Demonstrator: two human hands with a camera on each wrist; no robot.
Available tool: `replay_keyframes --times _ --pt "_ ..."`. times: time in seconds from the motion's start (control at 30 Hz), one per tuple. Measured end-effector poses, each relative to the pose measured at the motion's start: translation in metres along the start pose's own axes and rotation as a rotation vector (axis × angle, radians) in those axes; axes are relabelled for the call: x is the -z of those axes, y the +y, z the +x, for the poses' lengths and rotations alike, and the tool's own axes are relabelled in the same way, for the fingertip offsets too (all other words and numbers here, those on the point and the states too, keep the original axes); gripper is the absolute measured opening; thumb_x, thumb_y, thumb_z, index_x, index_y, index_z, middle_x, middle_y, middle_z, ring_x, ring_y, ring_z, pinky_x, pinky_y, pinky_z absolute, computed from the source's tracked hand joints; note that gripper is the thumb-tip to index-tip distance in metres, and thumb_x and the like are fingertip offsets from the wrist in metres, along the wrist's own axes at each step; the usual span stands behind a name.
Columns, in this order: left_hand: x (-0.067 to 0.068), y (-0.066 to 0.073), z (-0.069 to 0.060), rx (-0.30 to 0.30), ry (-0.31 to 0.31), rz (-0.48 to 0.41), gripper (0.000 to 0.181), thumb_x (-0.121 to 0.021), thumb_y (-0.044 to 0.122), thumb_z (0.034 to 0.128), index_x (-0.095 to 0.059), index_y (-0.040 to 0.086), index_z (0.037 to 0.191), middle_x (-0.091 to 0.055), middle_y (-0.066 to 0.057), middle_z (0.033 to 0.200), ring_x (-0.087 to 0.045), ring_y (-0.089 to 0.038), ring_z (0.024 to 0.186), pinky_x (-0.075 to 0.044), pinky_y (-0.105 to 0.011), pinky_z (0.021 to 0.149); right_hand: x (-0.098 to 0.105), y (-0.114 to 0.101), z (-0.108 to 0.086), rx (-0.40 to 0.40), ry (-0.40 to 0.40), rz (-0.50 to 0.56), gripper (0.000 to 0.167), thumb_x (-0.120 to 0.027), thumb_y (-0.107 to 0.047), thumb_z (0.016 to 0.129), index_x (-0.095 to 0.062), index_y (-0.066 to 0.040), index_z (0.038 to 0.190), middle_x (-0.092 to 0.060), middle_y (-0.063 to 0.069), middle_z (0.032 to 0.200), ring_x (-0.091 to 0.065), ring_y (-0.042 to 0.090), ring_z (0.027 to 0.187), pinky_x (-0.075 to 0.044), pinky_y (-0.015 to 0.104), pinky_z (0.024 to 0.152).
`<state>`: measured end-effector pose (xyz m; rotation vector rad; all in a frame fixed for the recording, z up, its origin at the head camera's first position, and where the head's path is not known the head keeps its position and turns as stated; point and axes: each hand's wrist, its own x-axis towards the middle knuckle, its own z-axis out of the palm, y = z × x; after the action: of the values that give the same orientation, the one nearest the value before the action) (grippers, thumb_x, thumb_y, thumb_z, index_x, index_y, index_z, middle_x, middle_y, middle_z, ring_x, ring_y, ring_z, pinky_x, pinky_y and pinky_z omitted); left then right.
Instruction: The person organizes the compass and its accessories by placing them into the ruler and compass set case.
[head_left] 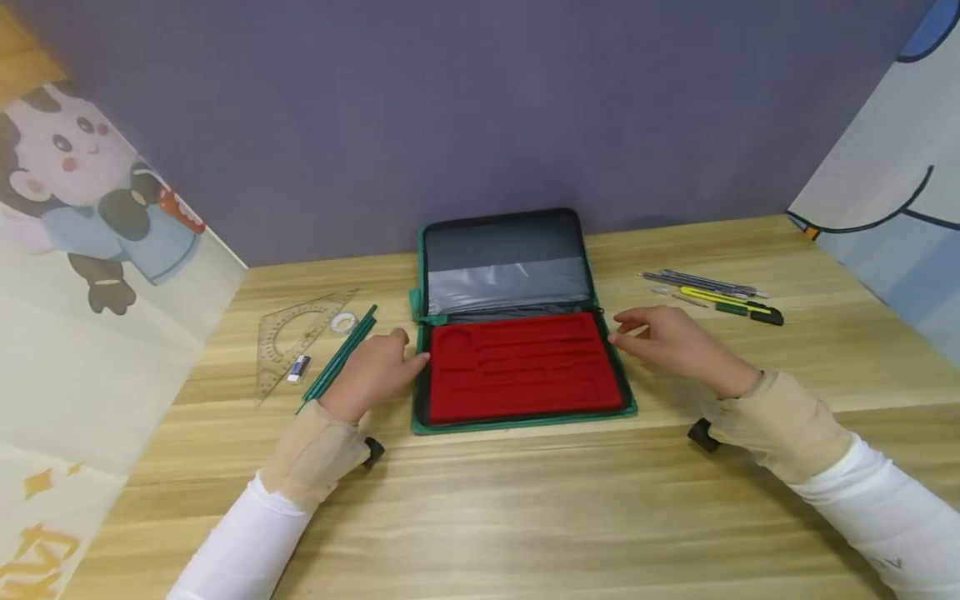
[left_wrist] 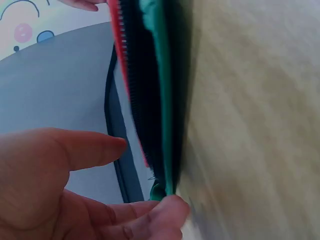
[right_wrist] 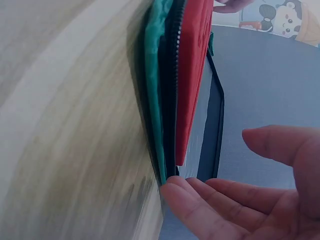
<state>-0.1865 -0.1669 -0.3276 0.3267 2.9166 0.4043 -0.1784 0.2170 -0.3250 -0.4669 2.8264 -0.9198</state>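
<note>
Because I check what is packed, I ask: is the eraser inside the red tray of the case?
No: the eraser lies outside the case, to its left, near the green pencils.

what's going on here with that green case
A person has both hands at an open green case on a wooden table: the left hand by its left edge, the right hand by its right edge. Whether either touches it is hard to tell. A red insert with shaped recesses faces up. Green pencils, a clear set square and an eraser lie to the left; a yellow cutter lies to the right.
</note>
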Motion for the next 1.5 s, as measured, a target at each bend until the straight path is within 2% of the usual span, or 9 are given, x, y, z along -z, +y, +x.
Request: replay_keyframes --times 0.23,0.3,0.47,0.6,0.8,1.1,1.33,1.5 --pt "-0.004 0.001 0.007 -0.026 -0.049 0.03 0.044 -0.05 0.029 0.0946 -0.052 -0.01 0.115 -0.06 -0.014 0.083 -0.058 -0.024 0.073 -0.049 -0.041 0.067 -0.002 0.0 0.004 -0.008 0.011 0.011 0.046 -0.056 -0.026 0.093 -0.055 0.008 0.124 -0.065 0.022 0.11 -0.064 0.031 0.092 -0.052 0.038 0.073" --pt "-0.004 0.002 0.009 -0.035 -0.061 0.026 0.044 -0.05 0.027 0.0943 -0.05 -0.011 0.118 -0.06 -0.013 0.081 -0.057 -0.023 0.07 -0.048 -0.04 0.067 -0.002 0.001 0.005 -0.014 0.017 0.015 0.044 -0.056 -0.024 0.093 -0.056 0.008 0.123 -0.066 0.02 0.108 -0.064 0.029 0.091 -0.052 0.035 0.071" --pt "-0.005 0.003 0.011 -0.027 -0.111 -0.013 0.049 -0.049 0.026 0.0949 -0.044 -0.012 0.126 -0.059 -0.007 0.063 -0.058 -0.017 0.052 -0.048 -0.038 0.071 0.001 0.003 0.003 -0.016 0.027 0.047 0.041 -0.057 -0.019 0.092 -0.057 0.009 0.121 -0.067 0.019 0.105 -0.065 0.026 0.086 -0.05 0.028 0.065" --pt "-0.005 0.002 0.011 -0.02 -0.122 -0.056 0.046 -0.05 0.025 0.0943 -0.043 -0.01 0.125 -0.057 -0.004 0.054 -0.056 -0.015 0.045 -0.048 -0.037 0.072 0.004 0.005 0.003 -0.016 0.036 0.058 0.038 -0.057 -0.017 0.092 -0.058 0.009 0.119 -0.067 0.019 0.104 -0.066 0.024 0.083 -0.051 0.027 0.064" --pt "-0.004 0.002 0.01 -0.032 -0.116 -0.061 0.037 -0.053 0.023 0.0929 -0.048 -0.006 0.114 -0.057 -0.004 0.053 -0.056 -0.015 0.045 -0.048 -0.037 0.07 0.012 0.009 0.002 -0.015 0.055 0.025 0.038 -0.059 -0.019 0.092 -0.06 0.009 0.117 -0.068 0.018 0.103 -0.067 0.023 0.082 -0.051 0.029 0.066" --pt "-0.003 0.005 0.011 -0.057 -0.092 -0.02 0.037 -0.054 0.021 0.0918 -0.047 -0.008 0.113 -0.057 -0.004 0.054 -0.055 -0.014 0.045 -0.049 -0.039 0.071 0.028 0.033 -0.001 -0.047 0.097 -0.05 0.036 -0.057 -0.021 0.093 -0.062 0.007 0.115 -0.067 0.019 0.103 -0.063 0.031 0.093 -0.049 0.045 0.079" --pt "-0.001 0.007 0.011 -0.048 -0.115 -0.022 0.054 -0.053 0.022 0.0927 -0.037 -0.014 0.129 -0.057 -0.005 0.056 -0.056 -0.015 0.045 -0.049 -0.041 0.075 0.052 0.052 -0.004 -0.14 0.143 -0.052 0.038 -0.055 -0.025 0.095 -0.061 0.005 0.117 -0.065 0.022 0.107 -0.061 0.036 0.096 -0.049 0.047 0.078" --pt "-0.002 0.006 0.01 -0.04 -0.131 -0.022 0.059 -0.053 0.022 0.0932 -0.031 -0.015 0.134 -0.057 -0.006 0.055 -0.055 -0.015 0.045 -0.049 -0.041 0.077 0.062 0.067 -0.003 -0.132 0.158 -0.097 0.034 -0.057 -0.019 0.094 -0.061 0.008 0.115 -0.063 0.026 0.106 -0.06 0.038 0.093 -0.049 0.05 0.078"
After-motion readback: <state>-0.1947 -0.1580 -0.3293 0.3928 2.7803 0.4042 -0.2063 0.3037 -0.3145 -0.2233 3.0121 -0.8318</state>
